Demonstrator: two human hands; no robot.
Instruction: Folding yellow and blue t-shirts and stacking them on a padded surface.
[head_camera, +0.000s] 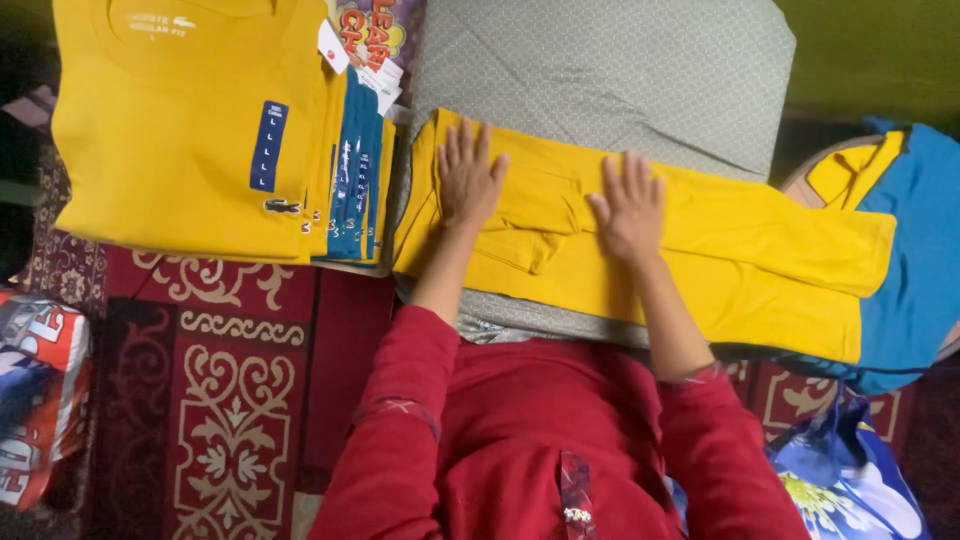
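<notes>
Grey patterned cushion (640, 70) holds a half-folded yellow shirt (700, 250), left hand (468, 180) and right hand (628, 210) pressing flat, fingers spread, grasping nothing; finished folded stack (190, 130) sits alongside.

Mustard-yellow shirt (700, 250) on a grey, finely patterned cushion (620, 70); dark red carpet (230, 400) with cream scrollwork; blue garment (920, 240); red sleeves (400, 420).

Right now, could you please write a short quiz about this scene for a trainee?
1. True or false: both hands lie flat on the yellow garment.
2. What lies left of the left hand? A) a stack of folded shirts B) a basket
3. What colour is the cloth under the garment's far end, beyond the right hand?

Key: 1 true; 2 A; 3 blue.
</notes>
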